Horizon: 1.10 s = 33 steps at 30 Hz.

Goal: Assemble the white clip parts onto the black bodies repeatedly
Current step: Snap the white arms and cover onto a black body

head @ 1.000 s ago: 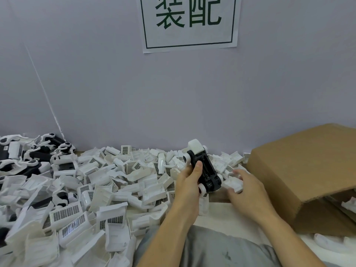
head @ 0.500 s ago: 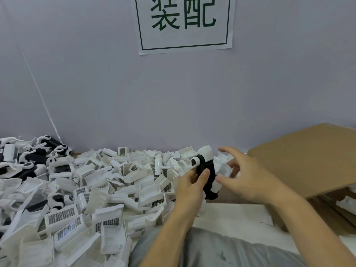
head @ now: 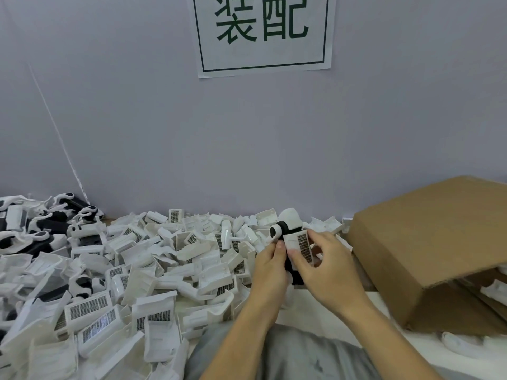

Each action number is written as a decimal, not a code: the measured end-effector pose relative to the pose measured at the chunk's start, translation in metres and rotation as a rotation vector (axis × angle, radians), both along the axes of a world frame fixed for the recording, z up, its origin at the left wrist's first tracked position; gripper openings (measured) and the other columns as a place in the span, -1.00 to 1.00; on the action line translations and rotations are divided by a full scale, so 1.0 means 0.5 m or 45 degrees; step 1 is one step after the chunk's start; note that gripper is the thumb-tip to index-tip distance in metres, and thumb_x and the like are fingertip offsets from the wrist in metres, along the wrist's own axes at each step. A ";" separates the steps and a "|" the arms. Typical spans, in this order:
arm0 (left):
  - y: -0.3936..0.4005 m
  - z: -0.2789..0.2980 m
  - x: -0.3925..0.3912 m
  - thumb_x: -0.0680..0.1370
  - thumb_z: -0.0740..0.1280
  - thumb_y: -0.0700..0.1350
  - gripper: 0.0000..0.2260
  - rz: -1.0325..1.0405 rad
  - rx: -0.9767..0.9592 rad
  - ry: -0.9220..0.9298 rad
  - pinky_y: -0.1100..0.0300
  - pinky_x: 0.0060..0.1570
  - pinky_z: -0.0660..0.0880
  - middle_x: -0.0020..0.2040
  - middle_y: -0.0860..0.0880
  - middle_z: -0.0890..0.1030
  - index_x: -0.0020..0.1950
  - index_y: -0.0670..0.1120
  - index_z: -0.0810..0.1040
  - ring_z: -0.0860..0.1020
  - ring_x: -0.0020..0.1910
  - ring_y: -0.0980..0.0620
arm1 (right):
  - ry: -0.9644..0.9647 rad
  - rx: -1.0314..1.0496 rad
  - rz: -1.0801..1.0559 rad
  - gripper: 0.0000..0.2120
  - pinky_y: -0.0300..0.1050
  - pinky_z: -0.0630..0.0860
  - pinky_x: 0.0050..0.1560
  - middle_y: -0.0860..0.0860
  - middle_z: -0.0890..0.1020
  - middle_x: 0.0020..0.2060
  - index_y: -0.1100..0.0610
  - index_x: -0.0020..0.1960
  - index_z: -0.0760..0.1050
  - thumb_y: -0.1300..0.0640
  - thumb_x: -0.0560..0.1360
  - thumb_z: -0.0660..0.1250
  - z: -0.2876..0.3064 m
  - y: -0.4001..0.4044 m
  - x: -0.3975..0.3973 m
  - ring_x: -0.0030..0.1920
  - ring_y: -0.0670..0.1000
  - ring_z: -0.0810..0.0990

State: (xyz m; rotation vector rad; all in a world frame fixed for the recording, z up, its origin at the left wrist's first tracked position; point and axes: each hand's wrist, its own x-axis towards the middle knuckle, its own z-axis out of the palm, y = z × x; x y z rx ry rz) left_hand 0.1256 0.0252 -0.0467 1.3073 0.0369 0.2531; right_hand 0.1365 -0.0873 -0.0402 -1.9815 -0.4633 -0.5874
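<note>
My left hand (head: 270,266) grips a black body (head: 290,266) with white end pieces, held upright over the table's middle. My right hand (head: 325,266) pinches a white clip part (head: 298,244) with a dark grille and lays it against the front of the black body. Most of the black body is hidden behind the clip and my fingers. A large heap of loose white clip parts (head: 142,270) covers the table to the left.
Finished black-and-white pieces (head: 41,226) lie piled at the far left by the wall. An open cardboard box (head: 428,242) stands on the right, with white parts (head: 493,292) under its flap. A paper sign (head: 263,34) hangs on the wall behind.
My right hand picked a white clip part from beside the box, rose, and brought it onto the black body. My left hand turned the body more upright.
</note>
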 end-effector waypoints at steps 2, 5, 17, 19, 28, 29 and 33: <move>-0.001 0.002 -0.004 0.74 0.11 -0.12 -0.68 -0.034 -0.052 0.027 0.30 -0.23 0.60 -0.04 -0.03 0.76 0.13 -0.09 0.67 0.73 -0.06 0.08 | -0.029 -0.018 -0.021 -0.91 -0.19 0.51 -0.06 -0.16 0.56 -0.16 -0.20 -0.06 0.54 -0.04 0.50 0.43 -0.005 0.002 0.000 -0.10 -0.17 0.56; -0.004 0.005 -0.007 0.73 0.13 -0.01 -0.68 -0.095 -0.056 0.028 0.22 -0.03 0.60 0.05 -0.03 0.75 0.16 -0.03 0.67 0.70 0.09 0.03 | -0.103 0.011 -0.067 -0.92 -0.32 0.45 -0.08 -0.18 0.56 -0.12 -0.23 0.00 0.53 -0.08 0.52 0.39 -0.006 0.004 -0.002 -0.07 -0.20 0.55; 0.005 0.004 -0.012 0.68 0.27 -0.03 -0.75 -0.056 -0.005 -0.093 0.30 -0.17 0.59 -0.05 -0.08 0.75 0.12 -0.16 0.67 0.73 -0.05 0.02 | 0.068 0.107 0.109 -0.82 -0.25 0.52 0.02 -0.14 0.62 -0.03 -0.03 0.15 0.66 0.12 0.58 0.37 -0.015 0.001 -0.003 0.01 -0.15 0.60; 0.000 0.004 -0.013 0.68 0.25 -0.01 -0.73 -0.075 0.057 -0.096 0.26 -0.11 0.61 -0.03 -0.08 0.75 0.11 -0.14 0.68 0.73 -0.02 0.02 | 0.232 0.305 0.174 -0.83 -0.01 0.60 0.00 -0.01 0.69 -0.10 0.03 0.01 0.69 0.11 0.63 0.31 -0.014 0.000 -0.004 -0.04 -0.01 0.66; -0.012 0.000 -0.013 0.66 0.23 0.07 -0.68 -0.110 0.188 -0.121 0.11 -0.03 0.62 -0.06 -0.15 0.74 -0.09 0.03 0.75 0.72 -0.05 -0.07 | 0.694 0.953 0.509 -0.68 -0.17 0.64 -0.21 0.15 0.75 -0.05 0.09 -0.02 0.74 -0.11 0.43 0.37 0.006 0.004 -0.018 -0.01 0.09 0.75; -0.009 0.000 -0.013 0.68 0.20 0.08 -0.65 -0.101 0.197 -0.116 0.11 -0.05 0.62 -0.06 -0.16 0.74 -0.10 0.06 0.75 0.72 -0.05 -0.07 | 0.705 0.971 0.525 -0.67 -0.16 0.64 -0.23 0.17 0.75 -0.06 0.11 -0.03 0.74 -0.11 0.41 0.38 0.006 0.005 -0.017 -0.03 0.11 0.75; -0.005 -0.004 -0.016 0.70 0.10 0.16 -0.53 -0.093 0.303 -0.081 -0.09 0.06 0.59 -0.09 -0.14 0.74 -0.07 -0.02 0.73 0.71 -0.04 -0.14 | 0.723 0.939 0.467 -0.67 -0.18 0.62 -0.32 0.17 0.75 -0.14 0.16 -0.08 0.74 -0.09 0.42 0.39 0.009 0.003 -0.018 -0.15 0.09 0.75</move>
